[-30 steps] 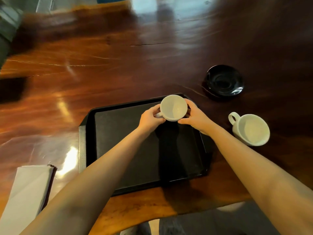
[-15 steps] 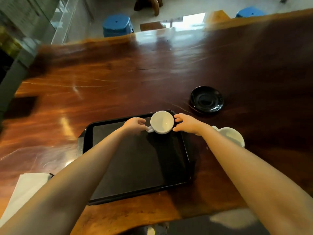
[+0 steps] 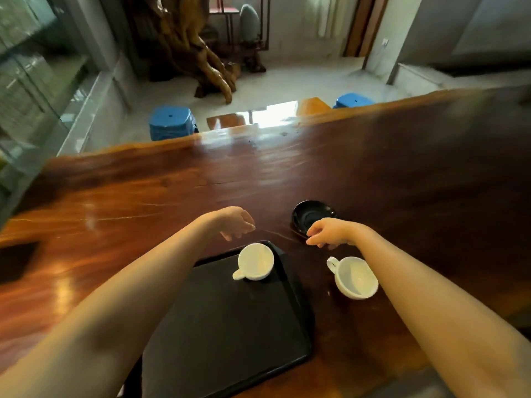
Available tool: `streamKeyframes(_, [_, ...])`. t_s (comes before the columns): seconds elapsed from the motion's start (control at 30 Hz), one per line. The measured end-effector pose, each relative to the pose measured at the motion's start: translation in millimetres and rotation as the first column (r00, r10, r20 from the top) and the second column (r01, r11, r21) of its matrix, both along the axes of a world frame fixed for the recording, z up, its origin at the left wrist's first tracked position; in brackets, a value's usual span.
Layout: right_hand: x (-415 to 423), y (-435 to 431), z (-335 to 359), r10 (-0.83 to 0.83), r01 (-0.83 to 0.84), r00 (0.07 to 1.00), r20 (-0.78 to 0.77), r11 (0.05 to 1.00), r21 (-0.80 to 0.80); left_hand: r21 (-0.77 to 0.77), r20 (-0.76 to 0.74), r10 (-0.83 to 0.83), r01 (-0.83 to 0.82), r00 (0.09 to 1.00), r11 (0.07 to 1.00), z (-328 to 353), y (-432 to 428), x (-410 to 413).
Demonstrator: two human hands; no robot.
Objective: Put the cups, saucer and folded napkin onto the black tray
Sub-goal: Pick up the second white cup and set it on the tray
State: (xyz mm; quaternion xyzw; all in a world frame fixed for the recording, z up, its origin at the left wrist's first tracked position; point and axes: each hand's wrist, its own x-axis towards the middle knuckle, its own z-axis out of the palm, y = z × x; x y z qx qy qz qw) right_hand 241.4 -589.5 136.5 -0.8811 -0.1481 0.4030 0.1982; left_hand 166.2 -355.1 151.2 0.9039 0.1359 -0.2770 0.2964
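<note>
Premises resemble a tea room or home lounge: polished slab table (image 3: 316, 168), blue stools (image 3: 172, 126) (two), root carving (image 3: 198, 53) beyond the fingers.

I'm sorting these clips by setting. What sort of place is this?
Probably a tea room or showroom, not a home kitchen: a long polished slab table, blue ceramic drum stools, and a large carved root sculpture on a pale tiled floor.

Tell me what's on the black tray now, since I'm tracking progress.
One white cup stands at the black tray's far right corner. The left forearm hides its left part.
</note>
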Motion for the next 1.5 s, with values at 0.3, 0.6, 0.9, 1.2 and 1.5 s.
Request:
streamKeyframes(0.3, [29, -28, 31, -0.014, 0.024, 0.996, 0.087, 0.993, -0.112, -0.014, 0.030, -0.145, 0.146, 0.989, 0.989, 22, -23, 42])
streamKeyframes(0.6, [110, -58, 16, 0.057, -0.044, 0.996, 0.075, 0.984, -0.170, -0.049, 0.014, -0.057, 0.058, 0.998, 0.997, -9, -55, 103])
streamKeyframes(0.9, [196, -79, -54, 0.197, -0.198, 0.980, -0.024, 0.959, -0.205, -0.003, -0.081, 0.178, -0.179, 0.981, 0.984, -69, -90, 137])
streamKeyframes(1.2, [200, -101, -110, 0.291, -0.321, 0.938, -0.186, 0.934, -0.159, -0.161, -0.192, 0.199, -0.231, 0.961, 0.960, -114, -131, 120])
streamKeyframes(1.5, [148, -134, -134, 0.462, -0.490, 0.816, -0.347, 0.872, 0.008, -0.346, -0.184, -0.081, 0.013, 0.980, 0.938, -162, -176, 82])
